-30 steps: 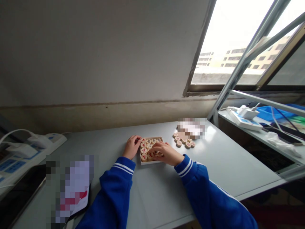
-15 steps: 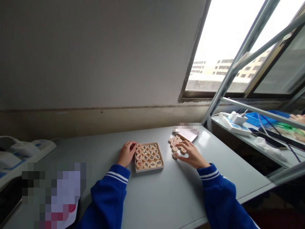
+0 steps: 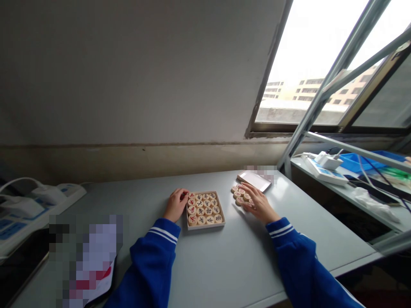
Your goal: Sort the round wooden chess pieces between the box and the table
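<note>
A shallow square box (image 3: pixel 205 227) on the grey table holds rows of round wooden pieces with red and black characters. My left hand (image 3: pixel 176 204) is at the box's left edge, its fingers curled together; what they hold, if anything, is too small to tell. To the right of the box lies a cluster of loose round pieces (image 3: pixel 238 194). My right hand (image 3: pixel 258 204) is spread over this cluster, its fingers apart and touching the pieces, part of which it hides.
Behind the loose pieces lies a pale, flat box lid (image 3: pixel 257 179). A blurred-out phone-like object (image 3: pixel 99 261) and a power strip (image 3: pixel 69 192) are at the left. A metal frame (image 3: pixel 305 119) rises at the right, beyond it a second desk with a blue tray (image 3: pixel 362 162).
My right hand has moved in over the loose pieces, which now lie closer together. The whole view has shifted slightly. My left hand stays at the box's edge.
</note>
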Motion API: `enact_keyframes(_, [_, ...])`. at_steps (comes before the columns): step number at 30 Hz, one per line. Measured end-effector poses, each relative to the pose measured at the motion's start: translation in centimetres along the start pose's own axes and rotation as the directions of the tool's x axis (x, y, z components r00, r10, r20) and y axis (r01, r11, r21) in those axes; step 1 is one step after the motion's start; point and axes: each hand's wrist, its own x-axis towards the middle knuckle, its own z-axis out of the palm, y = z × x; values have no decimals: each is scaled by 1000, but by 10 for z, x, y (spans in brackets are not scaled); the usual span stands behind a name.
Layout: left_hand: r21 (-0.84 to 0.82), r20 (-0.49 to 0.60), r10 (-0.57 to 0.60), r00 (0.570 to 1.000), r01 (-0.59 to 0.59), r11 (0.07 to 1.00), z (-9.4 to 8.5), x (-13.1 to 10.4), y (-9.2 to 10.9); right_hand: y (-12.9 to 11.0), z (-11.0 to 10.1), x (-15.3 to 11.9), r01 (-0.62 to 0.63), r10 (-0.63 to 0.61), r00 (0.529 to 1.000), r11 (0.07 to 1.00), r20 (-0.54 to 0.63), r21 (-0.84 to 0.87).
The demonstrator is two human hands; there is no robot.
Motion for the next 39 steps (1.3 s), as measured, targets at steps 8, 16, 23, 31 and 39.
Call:
enact_keyframes(8, [-4, 0, -13, 1000, 13, 1000, 0, -1, 1, -3, 16, 11, -62, 61, 998, 992, -8, -112])
enact_keyframes(16, [7, 14, -27, 1000, 27, 1000, -3, 1, 4, -44, 0, 34, 18, -26, 998, 990, 54, 140])
enact_keyframes(23, [-48, 60, -9, 998, 12, 999, -4, 0, -1, -125, 22, 74, 237, -267, 943, 958, 199, 162])
enact_keyframes(31, [-56, 51, -5, 999, 8, 998, -5, 0, -1, -123, 31, 74, 240, -267, 959, 945, 95, 223])
enact_keyframes(39, [-50, 70, -9, 998, 13, 999, -4, -1, -3, -92, 3, 69, -55, 56, 998, 995, -11, 89])
